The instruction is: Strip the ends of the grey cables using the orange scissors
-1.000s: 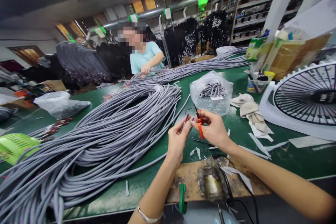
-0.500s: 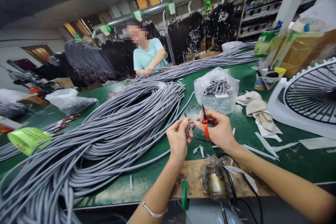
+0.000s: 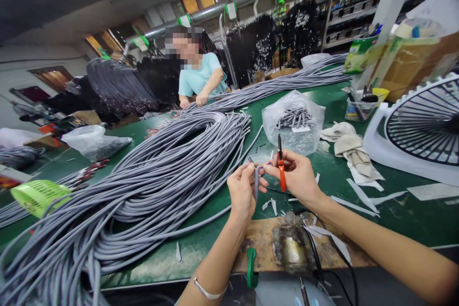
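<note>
Grey cable end (image 3: 256, 184) stood pinched upright in the left hand's grip (image 3: 244, 191), above the green worktop (image 3: 412, 220); the right hand's grip (image 3: 296, 177) pressed orange-handled snips (image 3: 282, 177) close by, where a slip could nick the sheath.

White fan (image 3: 418, 126), clear plastic bag (image 3: 294, 126) of grey tubes, beige rags (image 3: 349, 146), green basket (image 3: 40, 196)
</note>
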Demonstrator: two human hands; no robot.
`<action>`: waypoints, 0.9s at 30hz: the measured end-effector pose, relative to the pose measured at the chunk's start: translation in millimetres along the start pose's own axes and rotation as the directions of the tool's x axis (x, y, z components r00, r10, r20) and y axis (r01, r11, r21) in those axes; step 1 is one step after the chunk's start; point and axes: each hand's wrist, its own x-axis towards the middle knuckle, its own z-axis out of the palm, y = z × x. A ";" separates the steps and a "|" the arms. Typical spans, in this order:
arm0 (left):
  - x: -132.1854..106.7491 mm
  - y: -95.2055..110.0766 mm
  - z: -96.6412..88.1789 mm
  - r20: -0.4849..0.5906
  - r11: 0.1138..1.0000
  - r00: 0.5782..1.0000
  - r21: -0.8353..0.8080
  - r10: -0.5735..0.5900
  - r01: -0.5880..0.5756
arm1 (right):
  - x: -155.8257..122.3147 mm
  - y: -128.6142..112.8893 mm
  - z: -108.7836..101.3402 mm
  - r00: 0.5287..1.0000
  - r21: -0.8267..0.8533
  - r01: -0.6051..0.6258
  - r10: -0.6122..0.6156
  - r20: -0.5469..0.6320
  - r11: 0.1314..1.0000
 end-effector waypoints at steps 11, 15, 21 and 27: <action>-1.9 0.5 -0.4 0.052 0.999 0.998 0.005 -0.033 0.033 | -0.9 -6.1 -3.6 1.000 0.011 0.000 0.000 0.009 1.000; -3.3 2.0 0.3 0.070 0.999 0.997 0.025 0.032 -0.034 | -0.8 -6.9 -3.6 0.999 0.046 -0.035 0.035 0.003 0.998; -4.9 8.0 -6.7 0.383 0.996 0.920 0.012 0.078 -0.089 | 2.8 -11.7 -7.1 0.978 0.135 -0.207 0.204 0.038 0.969; -1.3 6.8 -10.9 0.382 0.963 0.894 0.038 0.234 -0.268 | -5.0 -11.2 -14.1 0.998 -0.163 0.000 0.009 0.056 0.987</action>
